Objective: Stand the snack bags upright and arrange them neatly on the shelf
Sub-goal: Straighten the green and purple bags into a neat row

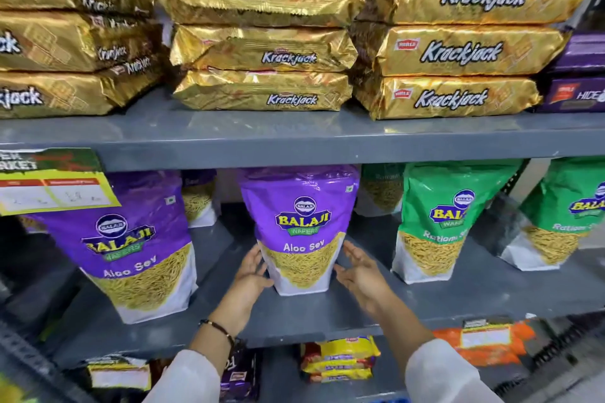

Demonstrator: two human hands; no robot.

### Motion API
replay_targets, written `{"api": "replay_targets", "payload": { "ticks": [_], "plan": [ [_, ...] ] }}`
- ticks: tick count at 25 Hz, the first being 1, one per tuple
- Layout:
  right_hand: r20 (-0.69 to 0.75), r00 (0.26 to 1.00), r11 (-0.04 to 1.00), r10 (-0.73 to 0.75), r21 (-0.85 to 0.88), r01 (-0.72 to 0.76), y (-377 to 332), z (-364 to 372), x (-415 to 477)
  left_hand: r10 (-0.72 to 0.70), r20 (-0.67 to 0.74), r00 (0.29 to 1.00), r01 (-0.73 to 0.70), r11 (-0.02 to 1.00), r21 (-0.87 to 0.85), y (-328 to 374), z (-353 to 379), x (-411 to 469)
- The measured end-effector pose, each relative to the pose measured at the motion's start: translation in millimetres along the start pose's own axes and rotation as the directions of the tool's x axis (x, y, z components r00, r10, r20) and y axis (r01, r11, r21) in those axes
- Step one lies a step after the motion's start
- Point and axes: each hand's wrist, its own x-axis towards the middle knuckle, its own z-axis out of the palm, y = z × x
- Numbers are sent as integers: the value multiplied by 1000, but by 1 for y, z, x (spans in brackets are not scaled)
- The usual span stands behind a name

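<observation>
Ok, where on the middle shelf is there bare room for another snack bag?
Bare grey shelf lies between the two front purple Aloo Sev bags, and between the middle one and the green bag. The gold Krackjack packs above are crowded.

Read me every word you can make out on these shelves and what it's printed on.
"Krackjack": gold packs, top shelf.
"BALAJI WAFERS Aloo Sev": purple bag between the hands.
"BALAJI", "Ratlami S…", cut off: green bag.
"HIDE…", cut off: dark purple pack.
Price tag: too blurred to read.

A purple snack bag (299,229) stands upright on the shelf (314,314) between the left hand (250,273), touching, and the open right hand (360,271).
</observation>
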Motion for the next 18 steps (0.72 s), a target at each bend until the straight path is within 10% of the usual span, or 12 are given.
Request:
{"api": "replay_targets", "payload": {
  "ticks": [18],
  "plan": [
    [98, 995, 999, 26, -24, -24, 7, -2, -2, -35, -7, 999, 35, 998, 47, -1, -5, -7]
  ]
}}
